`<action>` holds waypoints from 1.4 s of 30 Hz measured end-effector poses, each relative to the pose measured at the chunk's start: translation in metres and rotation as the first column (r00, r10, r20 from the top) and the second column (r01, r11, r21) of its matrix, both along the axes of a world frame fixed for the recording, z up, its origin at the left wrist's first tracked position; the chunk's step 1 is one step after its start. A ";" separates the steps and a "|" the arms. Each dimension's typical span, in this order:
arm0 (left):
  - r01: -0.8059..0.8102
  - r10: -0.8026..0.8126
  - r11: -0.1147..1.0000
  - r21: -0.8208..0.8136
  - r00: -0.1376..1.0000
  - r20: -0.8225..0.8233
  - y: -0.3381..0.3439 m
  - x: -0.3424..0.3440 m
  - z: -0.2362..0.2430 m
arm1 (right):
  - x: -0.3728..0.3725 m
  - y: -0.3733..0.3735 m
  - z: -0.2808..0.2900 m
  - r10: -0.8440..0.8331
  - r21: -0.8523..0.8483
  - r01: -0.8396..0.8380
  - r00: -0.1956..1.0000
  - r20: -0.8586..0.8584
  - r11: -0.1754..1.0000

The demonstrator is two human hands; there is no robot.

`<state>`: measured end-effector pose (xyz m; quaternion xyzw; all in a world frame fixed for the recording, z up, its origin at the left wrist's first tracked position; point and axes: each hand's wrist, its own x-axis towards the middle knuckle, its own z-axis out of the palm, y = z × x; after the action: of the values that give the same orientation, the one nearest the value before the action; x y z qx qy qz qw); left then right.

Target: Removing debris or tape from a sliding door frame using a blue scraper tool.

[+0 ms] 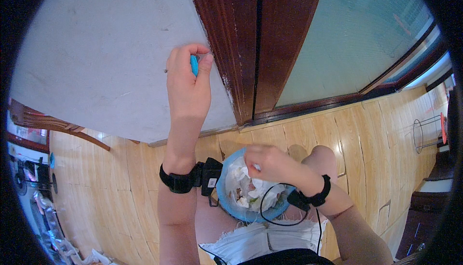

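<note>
My left hand (187, 89) is raised against the white wall (111, 52), right beside the dark wooden door frame (226, 48). Its fingers are closed round a small bright-blue object (194, 65), mostly hidden in the grip, so its kind does not show. Lower down, my right hand (270, 163) hovers over a light-blue waste bin (224, 202), its fingers curled together and slightly blurred. Whether anything is pinched in them cannot be made out. Crumpled white tissues (236, 175) and other scraps fill the bin, which stands between my legs.
A frosted glass door panel (337, 52) is at the upper right. On the left, a curved wooden chair part (72, 129) stands by the wall. A wire stand (427, 132) is at the far right. A black cable (263, 212) loops from my right wrist over the bin. Wooden planks (120, 188) cover the floor.
</note>
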<state>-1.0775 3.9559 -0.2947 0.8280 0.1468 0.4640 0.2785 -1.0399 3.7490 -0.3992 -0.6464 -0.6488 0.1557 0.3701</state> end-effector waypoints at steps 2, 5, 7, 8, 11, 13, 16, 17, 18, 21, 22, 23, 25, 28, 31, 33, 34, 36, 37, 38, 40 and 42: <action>-0.002 0.002 1.000 -0.005 1.000 -0.002 -0.001 0.003 -0.002 | -0.011 -0.019 -0.027 -0.045 -0.111 0.043 0.999 -0.020 0.993; -0.015 0.015 1.000 -0.011 1.000 -0.009 -0.005 0.003 0.002 | -0.016 -0.036 -0.058 -0.020 -0.349 0.046 0.997 0.075 0.936; -0.017 0.017 1.000 -0.018 1.000 -0.011 -0.006 0.003 0.003 | -0.019 -0.043 -0.067 0.060 -0.476 0.033 0.982 0.179 0.879; -0.019 0.018 1.000 -0.021 1.000 -0.015 -0.005 0.002 0.003 | -0.022 -0.043 -0.063 0.045 -0.489 0.082 0.969 0.242 0.869; -0.016 0.016 1.000 -0.021 1.000 -0.007 -0.003 0.002 0.001 | -0.023 -0.039 -0.068 -0.040 -0.254 0.121 0.952 0.303 0.960; -0.008 0.008 1.000 -0.019 1.000 0.010 -0.004 0.004 0.001 | -0.017 -0.038 -0.067 -0.111 0.008 0.114 0.951 0.290 0.993; -0.015 0.015 1.000 -0.011 1.000 -0.001 -0.003 0.004 -0.002 | 0.012 0.001 -0.012 -0.274 -0.221 0.275 0.961 0.039 0.936; -0.012 0.012 1.000 -0.014 1.000 -0.005 -0.001 0.002 -0.003 | 0.022 0.018 0.002 -0.414 -0.027 0.413 0.908 -0.064 0.910; 0.007 -0.006 1.000 -0.026 1.000 0.008 -0.001 0.004 -0.002 | 0.035 0.030 0.027 -0.464 0.079 0.480 0.871 -0.160 0.874; -0.017 0.017 0.999 0.027 1.000 -0.006 0.002 0.004 -0.004 | 0.062 0.071 0.070 -0.485 0.095 0.617 0.696 -0.529 0.781; -0.013 0.013 1.000 0.026 1.000 -0.004 0.002 0.005 -0.004 | 0.066 0.078 0.073 -0.489 0.096 0.620 0.696 -0.527 0.779; -0.018 0.018 0.999 0.038 1.000 -0.005 0.002 0.005 -0.005 | 0.069 0.086 0.075 -0.543 0.161 0.669 0.701 -0.462 0.726; -0.022 0.022 0.999 0.048 1.000 -0.003 0.002 0.006 -0.005 | 0.070 0.093 0.079 -0.599 0.230 0.706 0.697 -0.394 0.670; -0.021 0.021 0.997 0.072 1.000 0.010 0.002 0.003 -0.003 | 0.064 0.100 0.084 -0.723 0.281 0.733 0.672 -0.160 0.619; -0.026 0.024 0.995 0.099 0.999 0.021 0.002 0.003 -0.003 | 0.064 0.105 0.087 -0.768 0.326 0.727 0.640 -0.005 0.604; -0.025 0.022 0.994 0.105 0.999 0.025 0.003 0.003 -0.004 | 0.064 0.107 0.089 -0.815 0.364 0.744 0.573 0.082 0.560; -0.026 0.023 0.994 0.102 0.999 0.026 0.003 0.003 -0.003 | 0.062 0.109 0.091 -0.815 0.364 0.743 0.574 0.085 0.561; -0.032 0.033 0.997 0.068 0.999 -0.006 0.001 0.003 -0.002 | 0.059 0.111 0.094 -0.831 0.353 0.761 0.548 0.099 0.544; -0.031 0.032 0.997 0.066 0.999 -0.005 0.001 0.003 -0.002 | 0.059 0.113 0.092 -0.831 0.353 0.761 0.547 0.101 0.544; -0.017 0.016 0.999 0.039 1.000 0.015 0.000 0.003 -0.001 | 0.059 0.115 0.089 -0.845 0.406 0.756 0.527 0.091 0.514; -0.002 0.002 1.000 0.012 0.999 0.034 0.000 0.004 -0.001 | 0.061 0.117 0.084 -0.858 0.457 0.747 0.507 0.079 0.484; 0.004 -0.005 1.000 0.025 0.999 0.053 0.000 0.005 -0.003 | 0.064 0.117 0.079 -0.835 0.507 0.722 0.550 -0.009 0.470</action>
<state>-1.0725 3.9563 -0.2974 0.8191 0.1317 0.4870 0.2731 -0.9763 3.8655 -0.3202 -0.7787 -0.3352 -0.2674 0.4580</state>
